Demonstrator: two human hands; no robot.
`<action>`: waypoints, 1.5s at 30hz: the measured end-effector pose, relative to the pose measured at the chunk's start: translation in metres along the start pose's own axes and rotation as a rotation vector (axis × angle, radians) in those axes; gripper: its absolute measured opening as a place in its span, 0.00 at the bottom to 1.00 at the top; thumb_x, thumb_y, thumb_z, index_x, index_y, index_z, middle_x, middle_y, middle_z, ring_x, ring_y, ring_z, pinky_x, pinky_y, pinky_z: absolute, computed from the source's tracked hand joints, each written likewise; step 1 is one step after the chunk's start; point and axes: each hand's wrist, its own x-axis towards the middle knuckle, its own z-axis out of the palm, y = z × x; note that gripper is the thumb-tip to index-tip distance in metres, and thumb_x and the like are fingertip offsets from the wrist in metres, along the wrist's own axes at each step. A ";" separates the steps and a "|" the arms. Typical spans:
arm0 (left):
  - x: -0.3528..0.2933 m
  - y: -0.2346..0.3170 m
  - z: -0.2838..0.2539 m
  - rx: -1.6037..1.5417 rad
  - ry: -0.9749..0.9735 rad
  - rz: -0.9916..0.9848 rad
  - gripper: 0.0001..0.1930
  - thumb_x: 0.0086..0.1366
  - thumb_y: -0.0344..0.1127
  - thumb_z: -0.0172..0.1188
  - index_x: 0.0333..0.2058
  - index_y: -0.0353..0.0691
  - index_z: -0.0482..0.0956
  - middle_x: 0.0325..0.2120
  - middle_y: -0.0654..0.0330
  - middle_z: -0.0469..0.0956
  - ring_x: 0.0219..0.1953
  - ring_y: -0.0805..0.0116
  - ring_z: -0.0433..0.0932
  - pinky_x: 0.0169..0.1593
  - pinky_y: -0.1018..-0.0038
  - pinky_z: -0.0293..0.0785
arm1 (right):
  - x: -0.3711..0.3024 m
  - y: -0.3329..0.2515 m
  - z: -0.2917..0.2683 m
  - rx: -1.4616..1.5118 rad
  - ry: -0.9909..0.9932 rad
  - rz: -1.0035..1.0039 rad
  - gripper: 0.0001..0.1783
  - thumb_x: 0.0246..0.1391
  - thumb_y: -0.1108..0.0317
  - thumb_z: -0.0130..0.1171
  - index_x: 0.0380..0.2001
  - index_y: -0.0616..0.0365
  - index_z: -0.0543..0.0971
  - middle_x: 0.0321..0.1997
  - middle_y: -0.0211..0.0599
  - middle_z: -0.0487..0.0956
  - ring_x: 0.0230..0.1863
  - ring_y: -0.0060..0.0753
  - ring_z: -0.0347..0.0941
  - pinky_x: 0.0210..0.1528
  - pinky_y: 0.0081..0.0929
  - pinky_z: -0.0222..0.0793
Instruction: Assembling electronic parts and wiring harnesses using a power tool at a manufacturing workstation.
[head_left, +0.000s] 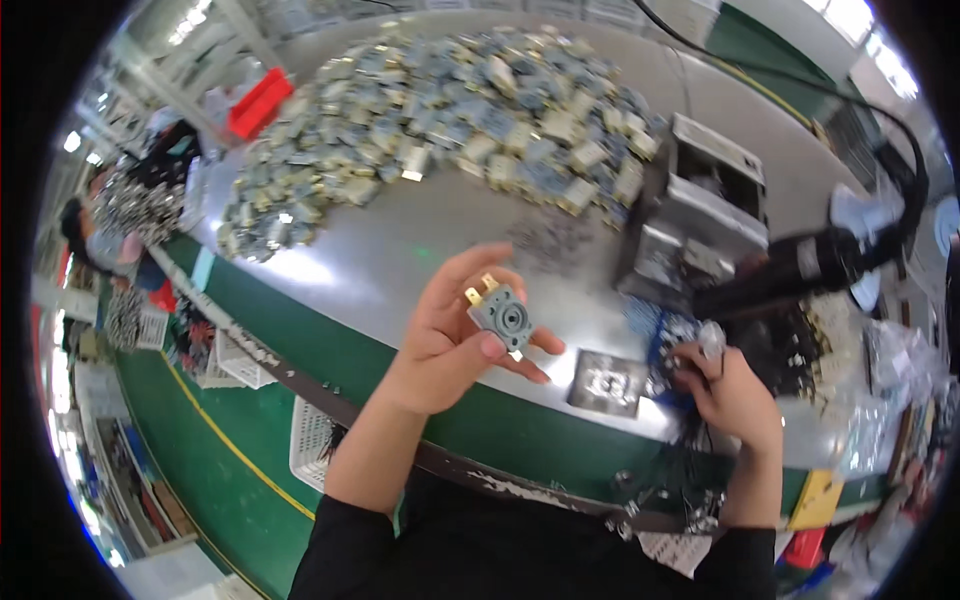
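Note:
My left hand [440,350] is closed around a small grey electrical component [504,318], held over the near part of the table. Its face has a round ringed hub, and two brass terminals stick up from its upper left edge. At the right, my right hand [735,392] reaches over a blue tray [660,345] of small parts. Its fingers are bent together at the tray, and a clear, shiny piece shows by them. What the fingertips hold, if anything, is too small to make out. Between the hands lies a square metal plate [608,382] with bright marks on it.
A large pile of similar grey and cream components [450,110] covers the far table. Right of it stands a metal box-like fixture [695,200], with a black jointed arm [790,268] beside it. A red bin [260,103] sits far left; clear plastic bags [890,365] lie right.

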 end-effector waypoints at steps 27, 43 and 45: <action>0.042 -0.087 -0.007 1.681 0.089 0.096 0.15 0.60 0.35 0.75 0.46 0.43 0.88 0.44 0.59 0.86 0.42 0.57 0.86 0.44 0.62 0.83 | -0.001 -0.010 -0.029 0.353 -0.084 -0.098 0.11 0.44 0.79 0.62 0.32 0.63 0.88 0.38 0.47 0.87 0.39 0.48 0.86 0.44 0.37 0.82; 0.034 -0.073 0.008 0.805 0.077 -0.218 0.10 0.76 0.23 0.56 0.51 0.30 0.82 0.33 0.60 0.87 0.30 0.77 0.82 0.34 0.80 0.76 | 0.007 0.011 -0.006 1.215 -0.124 -0.206 0.22 0.48 0.57 0.70 0.28 0.72 0.88 0.28 0.50 0.84 0.27 0.39 0.79 0.36 0.33 0.75; 0.030 -0.070 0.007 0.888 0.006 -0.245 0.11 0.76 0.22 0.57 0.53 0.31 0.83 0.34 0.59 0.88 0.29 0.76 0.83 0.33 0.79 0.76 | 0.007 0.008 -0.002 1.382 -0.082 -0.103 0.21 0.56 0.59 0.69 0.34 0.74 0.88 0.30 0.48 0.83 0.28 0.32 0.76 0.32 0.29 0.67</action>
